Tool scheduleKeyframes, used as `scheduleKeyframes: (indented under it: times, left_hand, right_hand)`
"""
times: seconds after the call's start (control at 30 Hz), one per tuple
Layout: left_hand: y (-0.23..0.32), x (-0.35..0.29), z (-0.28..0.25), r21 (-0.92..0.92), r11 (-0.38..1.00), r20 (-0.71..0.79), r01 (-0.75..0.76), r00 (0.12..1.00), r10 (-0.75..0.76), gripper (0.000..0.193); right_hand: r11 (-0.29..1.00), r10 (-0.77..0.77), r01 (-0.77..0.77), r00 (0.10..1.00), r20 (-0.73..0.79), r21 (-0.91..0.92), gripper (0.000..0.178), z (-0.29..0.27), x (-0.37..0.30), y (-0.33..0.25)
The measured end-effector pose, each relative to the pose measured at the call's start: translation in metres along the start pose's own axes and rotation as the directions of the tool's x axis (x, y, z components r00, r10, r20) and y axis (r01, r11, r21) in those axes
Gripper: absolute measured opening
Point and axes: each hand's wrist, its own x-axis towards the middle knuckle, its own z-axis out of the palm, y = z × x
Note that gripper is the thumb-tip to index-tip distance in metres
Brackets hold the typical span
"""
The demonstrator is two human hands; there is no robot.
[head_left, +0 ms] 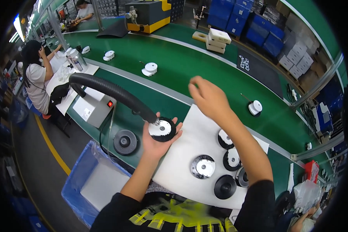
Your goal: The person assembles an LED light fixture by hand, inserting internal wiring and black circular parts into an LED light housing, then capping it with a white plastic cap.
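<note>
My left hand (154, 146) is palm up, with its fingers curled around the edge of a round black-and-white part (165, 130). The metal tip of a thick black flexible hose (116, 92) meets or hovers just over the part's white face; whether they touch I cannot tell. My right hand (210, 96) is raised over the near edge of the green conveyor belt, its thumb and forefinger a little apart and nothing visible between them. Below my right forearm, several similar round parts (203, 167) and a plain black disc (225, 187) lie on a white sheet (178, 170).
The hose rises from a white box (92, 107) with a red switch. Nearby are a black ribbed disc (125, 142) and a blue-lined bin (75, 181). White round parts (150, 69) and stacked foam blocks (218, 38) stand on the belt (174, 58). A co-worker (38, 77) sits at left.
</note>
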Motion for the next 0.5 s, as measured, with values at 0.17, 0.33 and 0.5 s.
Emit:
scheduleKeyframes:
  times: [0.17, 0.33, 0.5]
  left_hand:
    - [0.003, 0.01, -0.011, -0.029, 0.998, 0.052, 0.05, 0.998, -0.048, 0.046]
    - [0.003, 0.004, -0.016, -0.011, 0.994, 0.051, 0.109, 0.993, -0.108, 0.052]
    - [0.002, 0.001, -0.026, -0.043, 0.993, 0.019, 0.114, 0.993, -0.114, 0.054]
  right_hand:
    - [0.91, 0.243, -0.115, 0.926, 0.288, -0.398, 0.061, 0.13, 0.134, 0.036]
    - [0.879, 0.333, -0.163, 0.883, 0.332, -0.447, 0.08, 0.221, 0.202, 0.05]
    - [0.853, 0.252, 0.061, 0.821, 0.512, -0.519, 0.071, 0.246, 0.225, 0.06]
